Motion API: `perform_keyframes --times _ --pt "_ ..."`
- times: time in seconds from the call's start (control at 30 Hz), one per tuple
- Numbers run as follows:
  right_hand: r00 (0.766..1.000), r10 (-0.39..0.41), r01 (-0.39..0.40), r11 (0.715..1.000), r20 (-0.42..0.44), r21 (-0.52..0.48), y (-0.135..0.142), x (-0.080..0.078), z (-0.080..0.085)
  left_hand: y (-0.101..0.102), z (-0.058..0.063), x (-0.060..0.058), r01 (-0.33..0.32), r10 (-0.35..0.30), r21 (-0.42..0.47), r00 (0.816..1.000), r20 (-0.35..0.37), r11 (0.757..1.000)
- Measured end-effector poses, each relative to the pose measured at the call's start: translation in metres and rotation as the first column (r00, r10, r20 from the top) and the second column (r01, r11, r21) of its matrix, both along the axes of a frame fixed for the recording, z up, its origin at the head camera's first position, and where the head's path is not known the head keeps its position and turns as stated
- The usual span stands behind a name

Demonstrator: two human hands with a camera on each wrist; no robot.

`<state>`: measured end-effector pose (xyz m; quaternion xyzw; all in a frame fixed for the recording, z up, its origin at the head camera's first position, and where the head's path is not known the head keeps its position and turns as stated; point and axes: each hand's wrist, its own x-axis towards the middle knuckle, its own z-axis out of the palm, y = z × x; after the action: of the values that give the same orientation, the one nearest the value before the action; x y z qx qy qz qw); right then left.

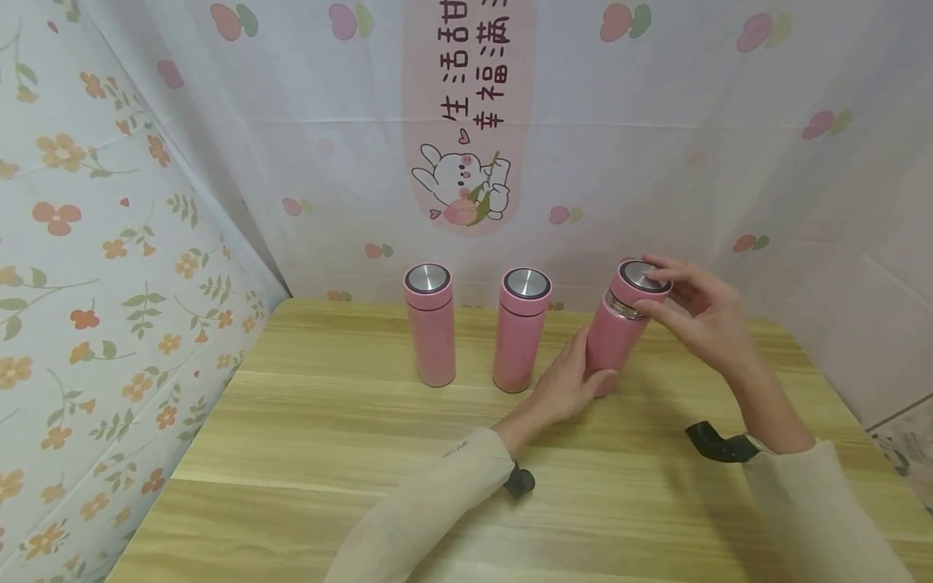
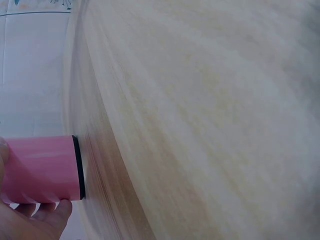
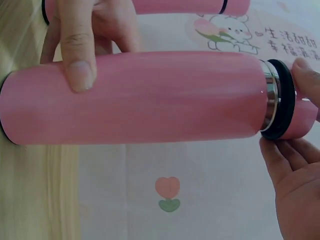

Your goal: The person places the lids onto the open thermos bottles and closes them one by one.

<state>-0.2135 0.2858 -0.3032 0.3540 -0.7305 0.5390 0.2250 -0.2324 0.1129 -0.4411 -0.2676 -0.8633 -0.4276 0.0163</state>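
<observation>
On the right of the table, a pink thermos flask (image 1: 612, 336) leans slightly. My left hand (image 1: 561, 380) holds its lower body, thumb on the near side; in the left wrist view the dark-rimmed base (image 2: 78, 167) is close to or on the wood. The fingers and thumb of my right hand (image 1: 703, 316) grip the pink lid (image 1: 628, 290) with its silver top. Between lid and body a shiny metal neck (image 3: 271, 92) shows, and the lid sits a little tilted on it in the right wrist view. Whether any thread still engages is hidden.
Two similar pink flasks stand upright with lids on, one in the middle (image 1: 519, 344) near my left hand, another (image 1: 434, 344) farther left. The wooden table (image 1: 313, 453) meets a patterned cloth (image 1: 328, 162) behind and a floral cloth (image 1: 109, 267) at left.
</observation>
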Motion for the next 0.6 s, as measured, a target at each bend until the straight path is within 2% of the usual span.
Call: perform_keyframes --times 0.1,0.43,0.6 --pt "1.0 0.022 -0.021 1.0 0.016 -0.001 -0.001 -0.001 0.001 -0.001 0.0 0.0 -0.002 0.002 -0.001 1.0 -0.007 1.0" --pt "0.999 -0.024 0.022 0.998 0.031 0.061 -0.002 0.001 -0.003 0.0 0.0 0.0 -0.003 0.003 0.0 1.0 0.001 1.0" --pt "0.997 -0.057 0.054 0.998 0.05 0.044 -0.002 0.0 -0.009 0.0 -0.001 -0.003 -0.004 0.004 -0.002 1.0 -0.005 1.0"
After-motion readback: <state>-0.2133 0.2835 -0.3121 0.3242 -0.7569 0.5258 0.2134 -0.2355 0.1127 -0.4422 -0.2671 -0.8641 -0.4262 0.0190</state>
